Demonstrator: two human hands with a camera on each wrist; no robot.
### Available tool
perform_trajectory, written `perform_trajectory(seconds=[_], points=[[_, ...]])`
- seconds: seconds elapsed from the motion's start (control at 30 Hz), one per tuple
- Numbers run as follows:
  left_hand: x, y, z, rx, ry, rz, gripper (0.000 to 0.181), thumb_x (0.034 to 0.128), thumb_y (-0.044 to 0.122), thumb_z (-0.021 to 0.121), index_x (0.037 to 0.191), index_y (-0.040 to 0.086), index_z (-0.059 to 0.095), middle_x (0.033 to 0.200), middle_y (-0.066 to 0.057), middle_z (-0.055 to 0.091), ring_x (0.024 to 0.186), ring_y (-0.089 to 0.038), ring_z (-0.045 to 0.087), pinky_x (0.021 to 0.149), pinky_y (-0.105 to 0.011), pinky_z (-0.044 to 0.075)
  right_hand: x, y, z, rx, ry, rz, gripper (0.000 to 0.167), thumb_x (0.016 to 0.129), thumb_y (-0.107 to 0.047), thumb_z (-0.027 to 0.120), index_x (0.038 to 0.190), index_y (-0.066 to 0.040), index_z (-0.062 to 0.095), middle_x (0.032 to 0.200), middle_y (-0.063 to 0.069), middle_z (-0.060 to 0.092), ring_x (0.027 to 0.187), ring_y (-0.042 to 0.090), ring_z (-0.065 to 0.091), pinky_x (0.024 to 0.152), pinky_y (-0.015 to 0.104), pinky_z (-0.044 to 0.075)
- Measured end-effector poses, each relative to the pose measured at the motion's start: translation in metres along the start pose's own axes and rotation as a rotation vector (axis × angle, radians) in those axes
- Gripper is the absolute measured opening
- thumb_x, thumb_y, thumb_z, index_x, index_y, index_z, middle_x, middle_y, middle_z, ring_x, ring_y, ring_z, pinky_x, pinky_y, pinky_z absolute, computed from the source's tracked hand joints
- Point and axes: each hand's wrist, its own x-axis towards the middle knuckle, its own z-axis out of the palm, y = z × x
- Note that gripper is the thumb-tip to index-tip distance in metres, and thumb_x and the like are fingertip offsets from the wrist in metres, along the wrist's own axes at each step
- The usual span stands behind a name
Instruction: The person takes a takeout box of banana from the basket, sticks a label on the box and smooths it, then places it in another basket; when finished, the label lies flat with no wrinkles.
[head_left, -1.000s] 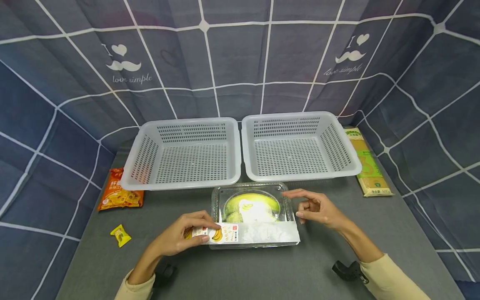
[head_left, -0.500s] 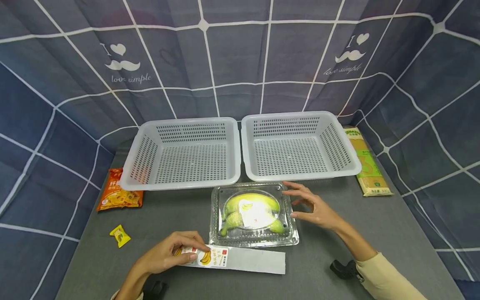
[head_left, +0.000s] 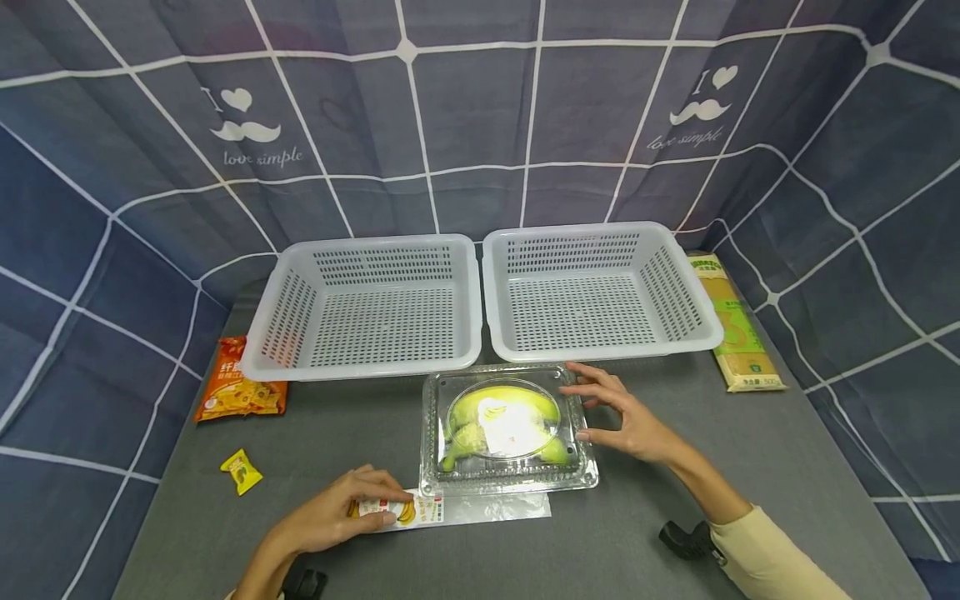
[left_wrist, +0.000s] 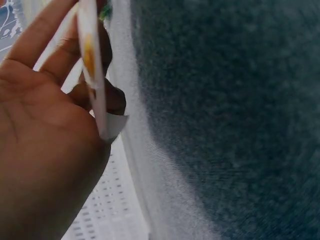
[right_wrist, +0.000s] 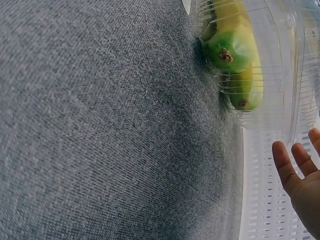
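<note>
A clear plastic clamshell box of bananas lies in the middle of the table in the head view. Pinched between the thumb and fingers of my left hand is a banana-printed label strip. The strip runs along the box's front edge, its plain part shiny. The left wrist view catches this strip almost edge-on. At the box's right edge, my right hand has its fingers spread, fingertips at the rim. Banana ends show through the box wall in the right wrist view.
Two white perforated baskets stand side by side behind the box. An orange snack bag and a small yellow wrapped candy lie left. A yellow-green packet lies beside the right basket.
My left hand has drawn the strip off the box's top toward the front and left, then tilted it against the front edge. My right hand has shifted slightly, fingertips staying at the right rim.
</note>
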Motion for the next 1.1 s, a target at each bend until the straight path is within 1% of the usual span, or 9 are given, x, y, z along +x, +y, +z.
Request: perform_trajectory(seconds=[0.1,0.3,0.43,0.57,0.73,0.83,0.9,1.0,1.1], points=[[-0.001,-0.001,0.001,0.048,0.004,-0.046,0.027,0.0953,0.016,0.063,0.121,0.014,0.070,0.114,-0.002,0.067,0.095,-0.013,0.052,0.077,-0.031,0.035,0.001,-0.004,0.001,-0.011,0.004,0.015,0.062,0.075,0.005,0.078,0.133,0.002,0.056,0.156,0.026,0.027,0.131,0.042,0.033,0.096,0.045,0.047],[-0.002,-0.004,0.003,0.091,0.011,-0.063,0.028,0.0950,0.019,0.064,0.123,0.017,0.069,0.120,-0.001,0.065,0.099,-0.011,0.050,0.079,-0.031,0.031,0.004,-0.026,-0.001,-0.010,0.001,0.020,0.057,0.077,0.006,0.076,0.130,0.008,0.056,0.152,0.032,0.028,0.128,0.049,0.033,0.093,0.048,0.049],[-0.003,-0.004,0.003,0.123,0.023,-0.107,0.027,0.0940,0.025,0.066,0.120,0.024,0.071,0.129,-0.001,0.061,0.108,-0.015,0.048,0.082,-0.032,0.027,0.005,-0.033,-0.001,-0.011,0.004,0.002,0.055,0.077,0.006,0.076,0.129,0.008,0.056,0.151,0.033,0.029,0.128,0.049,0.034,0.092,0.047,0.050],[-0.003,-0.002,0.000,0.132,0.055,-0.123,0.025,0.0926,0.027,0.067,0.117,0.029,0.072,0.132,-0.003,0.058,0.114,-0.021,0.047,0.084,-0.036,0.026,0.005,-0.036,-0.003,-0.045,0.016,-0.030,0.055,0.077,0.006,0.076,0.129,0.007,0.057,0.148,0.034,0.033,0.121,0.032,0.041,0.090,0.036,0.049],[0.000,0.001,-0.009,0.072,0.119,-0.024,0.029,0.0922,0.012,0.067,0.120,0.018,0.069,0.126,-0.011,0.059,0.115,-0.019,0.054,0.091,-0.040,0.045,0.007,-0.044,-0.014,-0.096,0.040,-0.053,0.054,0.077,0.008,0.075,0.128,0.007,0.057,0.142,0.033,0.041,0.104,0.013,0.044,0.079,0.026,0.043],[0.003,0.004,-0.014,0.011,0.142,0.017,0.035,0.0909,0.004,0.067,0.125,0.013,0.066,0.128,-0.016,0.057,0.119,-0.016,0.054,0.094,-0.039,0.049,0.007,-0.044,-0.027,-0.144,0.086,-0.075,0.056,0.074,0.011,0.076,0.127,0.009,0.057,0.139,0.033,0.045,0.109,0.014,0.046,0.080,0.027,0.043],[0.006,0.007,-0.017,-0.011,0.154,0.019,0.040,0.0899,0.004,0.068,0.128,0.012,0.063,0.131,-0.016,0.055,0.122,-0.014,0.053,0.095,-0.041,0.049,0.006,-0.037,-0.038,-0.196,0.140,-0.086,0.060,0.072,0.011,0.078,0.128,0.007,0.057,0.139,0.031,0.047,0.116,0.016,0.046,0.084,0.026,0.041],[0.010,0.011,-0.020,-0.021,0.162,-0.016,0.049,0.0882,0.004,0.070,0.135,0.015,0.058,0.136,-0.013,0.052,0.124,-0.011,0.051,0.093,-0.043,0.049,0.004,-0.021,-0.057,-0.270,0.237,-0.082,0.066,0.069,0.012,0.080,0.131,0.001,0.058,0.140,0.025,0.050,0.128,0.018,0.042,0.097,0.023,0.032],[0.014,0.013,-0.020,-0.013,0.150,-0.046,0.056,0.0880,0.006,0.071,0.141,0.014,0.053,0.142,-0.014,0.047,0.127,-0.011,0.048,0.090,-0.043,0.049,0.002,-0.006,-0.077,-0.320,0.323,-0.025,0.068,0.070,0.009,0.081,0.133,-0.005,0.059,0.143,0.017,0.050,0.133,0.016,0.038,0.102,0.026,0.025]])
